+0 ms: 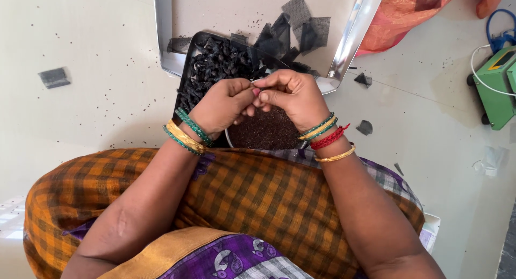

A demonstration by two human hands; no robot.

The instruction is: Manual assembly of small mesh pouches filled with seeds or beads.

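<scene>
Pinching something tiny between the fingertips of both hands at frame centre; the item itself is hidden by the fingers, so its shape and which way its long axis runs cannot be told. Left hand (221, 103) has fingers curled tight against the right hand (292, 98), fingertips pressed together on the unseen bit, right above the bowl. Bowl (267, 131) sits just below the hands, its rim mostly covered by wrists and cloth, filled with fine dark brown seeds (269, 133). Black tray (186, 77) behind the hands, upper centre, holds a heap of black dried pods (220, 61); its near end is hidden by the hands. Larger steel tray (352, 34) beyond it is cut off at the top edge, with black mesh scraps (301, 21) lying in it. Green machine (497, 85) is cut off at the right edge. Orange bag (408, 10), upper right, partly out of frame. Loose seeds speckle the floor (97, 112).
</scene>
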